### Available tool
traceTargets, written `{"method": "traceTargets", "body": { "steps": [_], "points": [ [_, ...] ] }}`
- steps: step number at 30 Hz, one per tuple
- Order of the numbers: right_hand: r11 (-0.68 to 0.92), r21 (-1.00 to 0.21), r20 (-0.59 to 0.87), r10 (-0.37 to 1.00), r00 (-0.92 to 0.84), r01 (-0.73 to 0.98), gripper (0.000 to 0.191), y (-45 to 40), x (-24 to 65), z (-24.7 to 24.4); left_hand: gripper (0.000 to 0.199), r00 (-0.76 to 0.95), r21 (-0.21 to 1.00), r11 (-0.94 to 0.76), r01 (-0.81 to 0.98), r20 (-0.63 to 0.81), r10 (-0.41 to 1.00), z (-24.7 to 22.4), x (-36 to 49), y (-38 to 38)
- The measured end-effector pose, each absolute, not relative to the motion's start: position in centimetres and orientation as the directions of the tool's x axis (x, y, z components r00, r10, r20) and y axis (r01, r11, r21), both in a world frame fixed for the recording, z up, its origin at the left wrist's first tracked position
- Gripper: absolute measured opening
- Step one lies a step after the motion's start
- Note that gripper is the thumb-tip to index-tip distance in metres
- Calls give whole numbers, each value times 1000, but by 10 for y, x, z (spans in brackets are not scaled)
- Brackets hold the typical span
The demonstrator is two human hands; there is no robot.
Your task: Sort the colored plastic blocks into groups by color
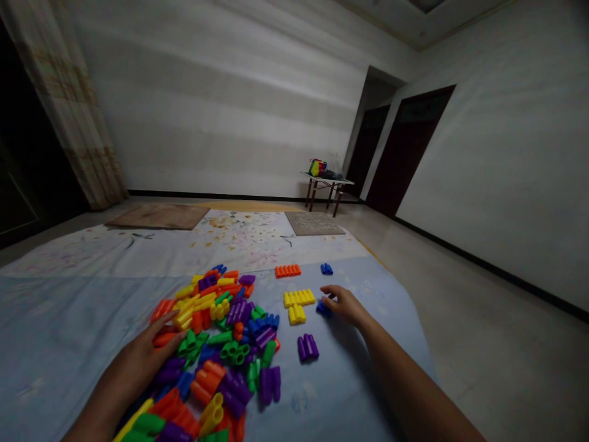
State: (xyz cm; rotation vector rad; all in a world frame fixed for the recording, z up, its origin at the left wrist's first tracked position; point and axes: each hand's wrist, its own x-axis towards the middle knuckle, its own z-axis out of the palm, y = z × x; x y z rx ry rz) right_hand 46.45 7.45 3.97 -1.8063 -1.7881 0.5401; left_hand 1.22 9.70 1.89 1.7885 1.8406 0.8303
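Right hand (347,306) at a blue block (324,309), toward the tabletop's (381,331) right edge; my fingers are part curled, and I cannot tell whether they pinch it or only touch. Left hand (138,362) with thumb and forefinger spread wide, against the left side of the mixed pile (238,312). Between pile and right hand: a purple block (308,348) nearest me, then a yellow block (297,315), a yellow row (299,298) and an orange row (288,271). Second blue block (326,269) right of the orange. Far edge: brown mat (159,217) left, grey mat (315,223) right.
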Motion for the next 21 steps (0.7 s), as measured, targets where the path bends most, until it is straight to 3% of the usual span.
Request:
{"method": "traceTargets", "body": {
  "steps": [5,11,15,21],
  "points": [
    [-11,-557,98,992,80,830,61,61,472,30,60,-121,761,40,648,51,991,19,12,100],
    [-2,-504,92,994,55,864,45,58,476,25,62,-143,805,85,587,-1,990,18,12,101],
    [-39,-526,113,987,116,850,45,71,493,24,66,-135,791,104,603,-27,990,17,11,102],
    [-57,-496,110,986,128,867,49,84,515,23,54,-166,714,81,695,49,985,24,17,100]
  ]
}}
